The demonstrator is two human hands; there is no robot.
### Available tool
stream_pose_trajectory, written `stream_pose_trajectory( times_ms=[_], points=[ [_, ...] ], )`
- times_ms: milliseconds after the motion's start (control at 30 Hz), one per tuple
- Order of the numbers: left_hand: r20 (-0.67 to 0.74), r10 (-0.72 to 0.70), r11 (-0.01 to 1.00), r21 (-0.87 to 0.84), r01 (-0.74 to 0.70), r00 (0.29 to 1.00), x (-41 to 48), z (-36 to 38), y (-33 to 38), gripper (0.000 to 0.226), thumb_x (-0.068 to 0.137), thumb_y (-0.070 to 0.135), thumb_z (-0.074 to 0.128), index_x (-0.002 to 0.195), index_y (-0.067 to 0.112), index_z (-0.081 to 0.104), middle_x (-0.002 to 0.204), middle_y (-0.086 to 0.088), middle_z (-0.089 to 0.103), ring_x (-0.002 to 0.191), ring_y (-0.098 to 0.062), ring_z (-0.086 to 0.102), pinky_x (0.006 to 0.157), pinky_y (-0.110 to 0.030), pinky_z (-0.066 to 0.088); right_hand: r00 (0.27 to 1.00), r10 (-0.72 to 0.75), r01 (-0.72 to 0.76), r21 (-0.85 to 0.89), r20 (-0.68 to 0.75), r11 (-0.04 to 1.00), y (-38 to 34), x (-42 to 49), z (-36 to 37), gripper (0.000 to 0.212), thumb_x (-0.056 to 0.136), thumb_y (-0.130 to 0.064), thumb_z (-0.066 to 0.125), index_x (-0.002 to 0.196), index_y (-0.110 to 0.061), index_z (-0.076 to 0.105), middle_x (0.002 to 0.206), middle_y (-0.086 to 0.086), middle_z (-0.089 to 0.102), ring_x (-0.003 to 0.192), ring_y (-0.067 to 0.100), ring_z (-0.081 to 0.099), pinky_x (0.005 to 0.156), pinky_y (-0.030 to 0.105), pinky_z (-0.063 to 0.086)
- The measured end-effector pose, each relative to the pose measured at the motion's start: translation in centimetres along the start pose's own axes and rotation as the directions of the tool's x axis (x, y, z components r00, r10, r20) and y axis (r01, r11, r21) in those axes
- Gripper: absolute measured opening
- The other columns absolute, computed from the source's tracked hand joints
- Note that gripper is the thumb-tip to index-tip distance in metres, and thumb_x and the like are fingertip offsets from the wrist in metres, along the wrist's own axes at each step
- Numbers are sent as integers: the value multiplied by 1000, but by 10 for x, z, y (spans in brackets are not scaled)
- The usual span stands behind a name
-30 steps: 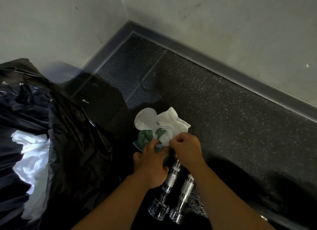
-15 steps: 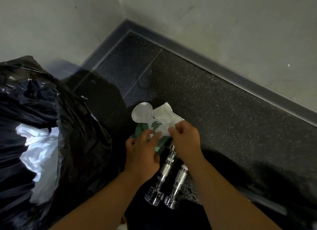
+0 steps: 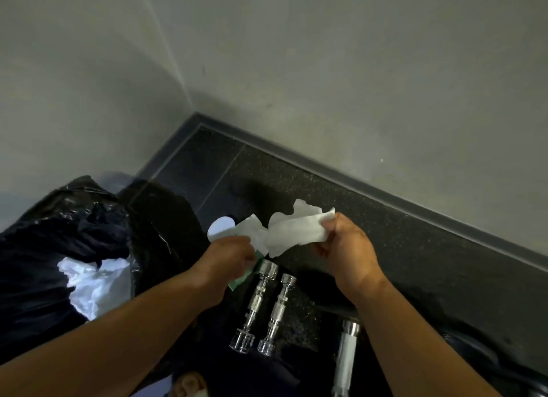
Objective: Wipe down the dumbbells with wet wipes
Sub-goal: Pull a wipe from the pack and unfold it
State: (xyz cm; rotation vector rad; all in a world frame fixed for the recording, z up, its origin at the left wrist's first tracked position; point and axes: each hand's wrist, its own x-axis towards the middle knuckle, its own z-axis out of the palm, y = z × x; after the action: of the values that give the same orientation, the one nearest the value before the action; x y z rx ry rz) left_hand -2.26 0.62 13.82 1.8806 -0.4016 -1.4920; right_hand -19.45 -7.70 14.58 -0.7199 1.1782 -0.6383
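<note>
A white wet wipe (image 3: 292,230) is stretched in the air between both hands. My right hand (image 3: 345,248) pinches its right end, my left hand (image 3: 229,256) holds its left end. Under the left hand lies the green wipes pack (image 3: 241,279), its round lid (image 3: 221,229) flipped open. Two small chrome dumbbells (image 3: 257,304) (image 3: 277,310) lie side by side on the dark floor just below the hands. A third metal bar with a white grip (image 3: 345,358) lies to their right.
A black rubbish bag (image 3: 59,248) with white used wipes (image 3: 95,284) inside stands at the left. Grey walls meet in a corner behind, with a dark skirting (image 3: 355,180). A bare foot (image 3: 189,384) shows at the bottom edge.
The wipe has come out of the pack: my right hand pulled it up and to the right, and it now hangs spread between both hands. The view tilted upward.
</note>
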Motion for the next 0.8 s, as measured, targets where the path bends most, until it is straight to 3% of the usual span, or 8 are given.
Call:
stream_pose_trajectory(
  times_ms=[67,167,233,300,400,567,667,800],
  points=[
    [60,60,995,76,-64,996,-19,6,22,16,90,3,55,97,18,57,98,-5,57,82,-13,53,72,-26,43,1000,-16,16,50,10,999,-23,-23,-5,16,81,-16,48,82,-11,63,79,6,57,74,18,50,63,29,41],
    [60,160,982,94,-165,985,-59,17,49,43,90,6,60,129,20,49,117,2,53,102,-10,54,78,-21,45,997,-57,52,87,49,995,-53,-64,-9,20,82,-17,45,87,-11,63,79,6,57,68,15,48,59,28,35],
    [89,163,985,40,-167,983,-88,23,62,33,89,5,59,119,19,57,110,5,61,98,-2,60,73,-19,47,995,-86,79,109,55,991,-70,-90,-12,23,88,-12,37,87,-12,61,75,3,58,61,11,48,57,27,33],
    [135,8,993,-122,9,991,-114,30,70,13,88,14,60,99,19,64,98,-2,69,90,-12,66,70,-26,45,994,-98,91,129,49,987,-81,-110,-15,24,89,-11,35,85,-13,59,73,1,60,56,9,50,56,26,33],
    [206,-41,988,-135,69,978,-157,43,77,23,88,33,63,105,18,66,105,3,72,99,-11,63,88,-32,39,988,-138,124,176,66,976,-98,-150,-22,27,90,-11,34,86,-13,60,71,0,63,51,7,53,55,26,32],
    [222,13,970,-241,42,975,-222,58,87,28,86,38,65,107,19,67,104,4,72,99,-8,60,106,-39,31,987,-140,111,293,80,949,-117,-213,-32,20,90,-12,36,86,-12,55,67,0,64,48,9,54,52,26,31],
    [194,107,971,-232,-61,975,-250,64,92,28,86,37,65,108,21,68,107,4,72,104,-12,63,102,-38,34,984,-162,135,290,74,947,-121,-244,-37,18,90,-12,37,90,-11,55,71,2,62,51,10,53,50,25,32],
    [106,224,975,-11,-224,969,-290,71,96,17,84,32,68,96,20,70,101,1,72,100,-17,63,84,-33,43,979,-203,188,278,29,942,-127,-279,-41,18,91,-11,40,83,-12,56,72,3,59,56,13,47,51,25,34]
  ],
)
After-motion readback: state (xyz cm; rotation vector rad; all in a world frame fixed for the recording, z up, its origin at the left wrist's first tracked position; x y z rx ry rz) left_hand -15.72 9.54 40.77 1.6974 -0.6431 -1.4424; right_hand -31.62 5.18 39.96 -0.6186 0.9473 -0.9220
